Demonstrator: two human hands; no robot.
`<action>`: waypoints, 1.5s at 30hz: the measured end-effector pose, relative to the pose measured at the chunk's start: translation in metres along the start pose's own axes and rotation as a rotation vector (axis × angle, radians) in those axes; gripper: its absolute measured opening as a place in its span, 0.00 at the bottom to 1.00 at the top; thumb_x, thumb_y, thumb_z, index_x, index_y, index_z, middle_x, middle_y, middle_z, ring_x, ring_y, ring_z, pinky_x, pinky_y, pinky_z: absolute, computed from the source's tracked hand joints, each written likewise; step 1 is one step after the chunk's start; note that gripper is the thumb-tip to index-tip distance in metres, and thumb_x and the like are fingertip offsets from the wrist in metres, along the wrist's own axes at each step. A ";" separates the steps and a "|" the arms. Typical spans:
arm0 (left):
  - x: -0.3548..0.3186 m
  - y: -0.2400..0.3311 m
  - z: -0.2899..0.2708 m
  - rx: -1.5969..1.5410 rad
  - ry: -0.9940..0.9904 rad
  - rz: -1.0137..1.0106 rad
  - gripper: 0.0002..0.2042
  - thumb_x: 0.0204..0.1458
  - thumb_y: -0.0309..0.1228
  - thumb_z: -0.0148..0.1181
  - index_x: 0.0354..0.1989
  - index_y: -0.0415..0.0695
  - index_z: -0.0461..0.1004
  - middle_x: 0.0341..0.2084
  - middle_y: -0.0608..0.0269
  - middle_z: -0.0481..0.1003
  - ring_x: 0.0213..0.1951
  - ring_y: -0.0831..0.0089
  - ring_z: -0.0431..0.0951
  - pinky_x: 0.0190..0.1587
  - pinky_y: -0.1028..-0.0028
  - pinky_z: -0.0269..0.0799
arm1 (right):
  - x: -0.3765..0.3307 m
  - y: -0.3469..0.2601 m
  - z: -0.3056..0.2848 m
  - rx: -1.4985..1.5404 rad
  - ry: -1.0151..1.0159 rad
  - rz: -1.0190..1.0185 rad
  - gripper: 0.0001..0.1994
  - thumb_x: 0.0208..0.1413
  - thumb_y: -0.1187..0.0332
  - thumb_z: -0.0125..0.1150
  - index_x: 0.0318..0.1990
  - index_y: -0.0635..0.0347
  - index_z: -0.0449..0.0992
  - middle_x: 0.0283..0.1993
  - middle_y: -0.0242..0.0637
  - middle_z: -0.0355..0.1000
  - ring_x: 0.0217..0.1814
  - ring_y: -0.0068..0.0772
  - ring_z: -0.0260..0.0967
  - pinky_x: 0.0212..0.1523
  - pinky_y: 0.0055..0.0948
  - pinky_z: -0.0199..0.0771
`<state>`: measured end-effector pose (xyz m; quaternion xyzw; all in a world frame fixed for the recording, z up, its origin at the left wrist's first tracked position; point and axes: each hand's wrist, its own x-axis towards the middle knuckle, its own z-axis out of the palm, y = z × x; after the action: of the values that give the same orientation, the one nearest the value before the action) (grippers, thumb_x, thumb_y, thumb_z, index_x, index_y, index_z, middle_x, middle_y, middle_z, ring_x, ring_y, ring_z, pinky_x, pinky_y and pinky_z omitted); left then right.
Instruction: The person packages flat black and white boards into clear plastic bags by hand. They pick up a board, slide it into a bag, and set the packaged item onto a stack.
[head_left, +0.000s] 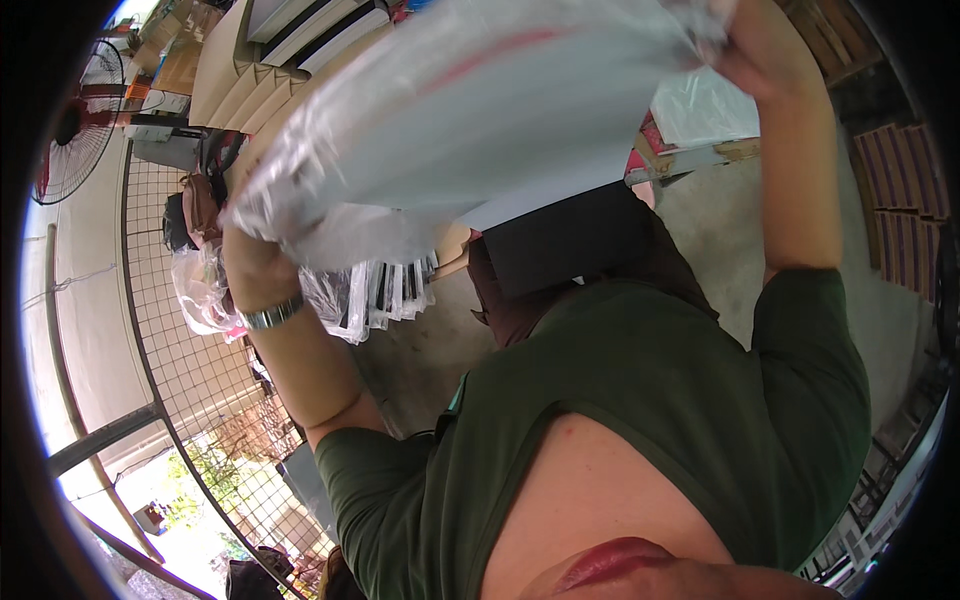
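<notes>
A large clear plastic bag (440, 110) is stretched wide between my two raised hands, blurred by motion. Something pale and flat, with a reddish streak above it, shows in or behind the film; I cannot tell which. My left hand (262, 265), a metal band on its wrist, grips the bag's left end, its fingers partly covered by plastic. At the upper right my right hand (748, 55) is closed on the bag's other end. Below the bag, a flat black panel (570, 240) lies across my lap.
Several plastic-wrapped flat pieces (390, 295) stand in a row at the left. Stacked brown cartons (240, 85) rise behind them, near a fan (75, 130) and a wire mesh (170, 300). More clear plastic (705, 105) lies on the far-right table; bundled stacks (905, 170) stand beyond.
</notes>
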<state>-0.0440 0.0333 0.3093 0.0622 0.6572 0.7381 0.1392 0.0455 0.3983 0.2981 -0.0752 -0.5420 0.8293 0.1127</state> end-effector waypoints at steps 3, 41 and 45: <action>-0.024 -0.019 -0.021 -0.071 -0.195 -0.108 0.14 0.52 0.27 0.48 0.44 0.33 0.68 0.37 0.52 0.73 0.36 0.67 0.76 0.40 0.73 0.74 | -0.029 0.018 -0.046 -0.004 -0.181 0.085 0.15 0.51 0.65 0.55 0.42 0.67 0.70 0.34 0.34 0.72 0.33 0.29 0.70 0.34 0.27 0.73; -0.089 -0.190 -0.148 0.129 0.866 -0.042 0.13 0.58 0.36 0.46 0.35 0.37 0.68 0.21 0.67 0.68 0.22 0.81 0.63 0.24 0.79 0.62 | 0.062 0.210 0.162 -0.554 -0.922 0.518 0.27 0.56 0.64 0.50 0.58 0.60 0.45 0.39 0.49 0.68 0.32 0.40 0.72 0.21 0.31 0.74; -0.102 -0.191 -0.200 -0.062 0.990 -0.043 0.12 0.56 0.34 0.49 0.37 0.36 0.69 0.26 0.64 0.71 0.21 0.77 0.65 0.23 0.77 0.61 | 0.083 0.263 0.222 -0.357 -1.025 0.576 0.29 0.56 0.69 0.51 0.61 0.53 0.44 0.42 0.45 0.67 0.23 0.32 0.70 0.19 0.27 0.72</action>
<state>0.0223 -0.1681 0.1040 -0.3137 0.6234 0.6951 -0.1726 -0.1173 0.1231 0.1459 0.1722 -0.6156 0.6536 -0.4052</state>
